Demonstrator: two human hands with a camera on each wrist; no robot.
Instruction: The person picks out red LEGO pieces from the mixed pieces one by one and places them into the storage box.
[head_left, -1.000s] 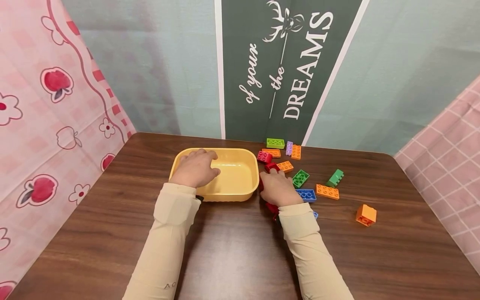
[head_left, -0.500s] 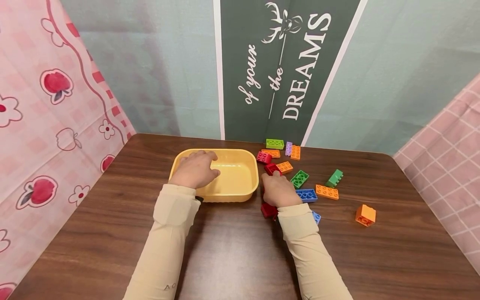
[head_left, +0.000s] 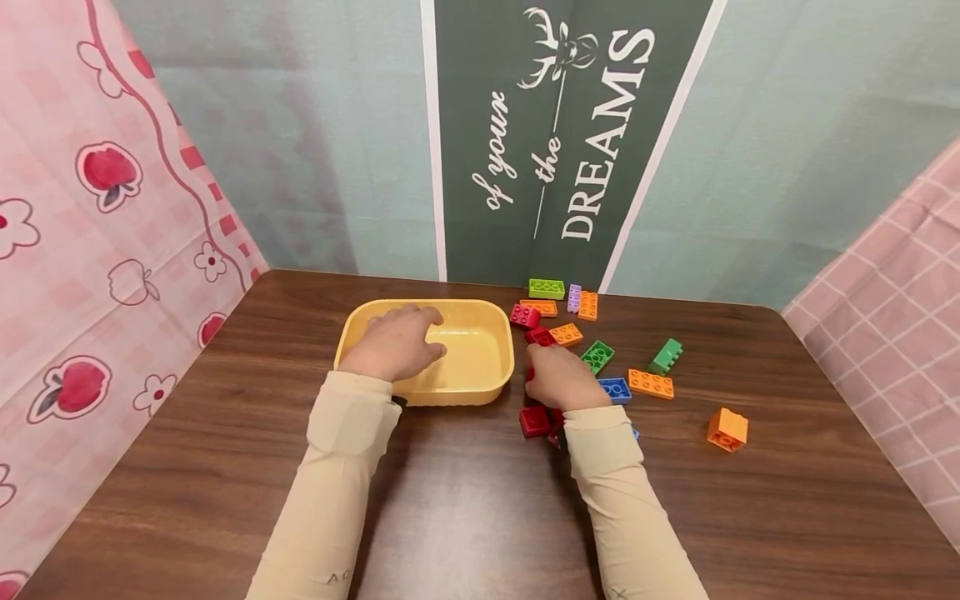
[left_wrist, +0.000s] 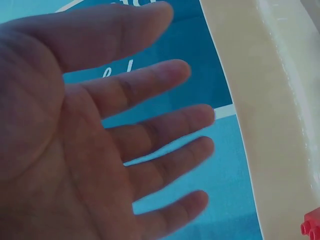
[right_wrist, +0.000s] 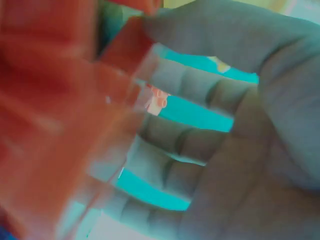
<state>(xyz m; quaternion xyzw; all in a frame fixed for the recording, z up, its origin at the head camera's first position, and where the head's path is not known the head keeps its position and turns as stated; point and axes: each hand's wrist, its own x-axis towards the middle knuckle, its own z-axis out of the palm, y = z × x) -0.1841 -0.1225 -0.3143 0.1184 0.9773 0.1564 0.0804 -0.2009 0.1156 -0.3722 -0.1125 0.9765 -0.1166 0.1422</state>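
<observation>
In the head view my left hand (head_left: pixel 396 342) reaches over the left side of a yellow plastic tub (head_left: pixel 468 358). The left wrist view shows its fingers spread, with nothing between them. My right hand (head_left: pixel 567 377) is just right of the tub, among toy building bricks. Its thumb and fingertips pinch a red brick (right_wrist: pixel 132 47), blurred in the right wrist view and mostly covered in the head view. Another red brick (head_left: pixel 541 337) lies beyond the fingers, and one more red brick (head_left: pixel 535 422) sits near the wrist. A blue brick (head_left: pixel 615 390) is partly behind the hand.
Green (head_left: pixel 597 357) and orange bricks (head_left: pixel 651 383) lie right of my right hand, with a taller orange brick (head_left: pixel 727 429) farther out. Several more bricks, including a lime one (head_left: pixel 547 288), sit near the table's back edge. A printed cloth (head_left: pixel 337 150) hangs behind the table.
My right hand's fingers have drawn together on a red brick, and the hand has shifted slightly toward me and right. A red brick by its wrist shows more. My left hand stays over the tub.
</observation>
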